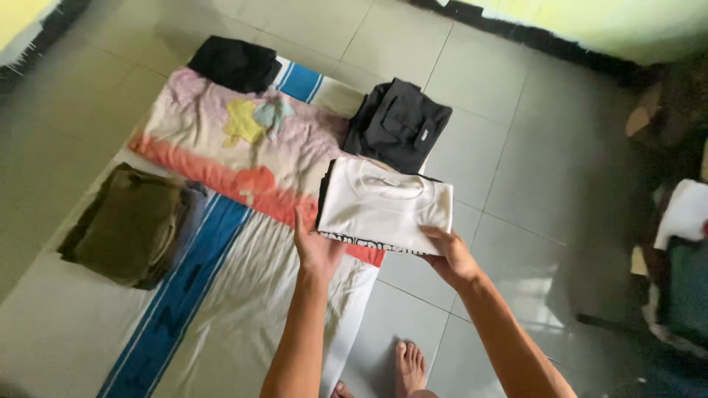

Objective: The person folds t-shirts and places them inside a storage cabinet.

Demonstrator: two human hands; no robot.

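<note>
A folded white shirt lies on top of a small stack, with a black garment edge showing beneath it. My left hand grips the stack's near left corner. At the near right edge my right hand holds it from under. The stack sits at the right end of a pink and cream patterned cloth spread on a white sheet with blue stripes.
A folded black garment lies just beyond the white shirt. Another black bundle sits at the sheet's far end. An olive and grey folded pile rests at left. Grey floor tiles surround the sheet; clutter at right. My bare feet stand near.
</note>
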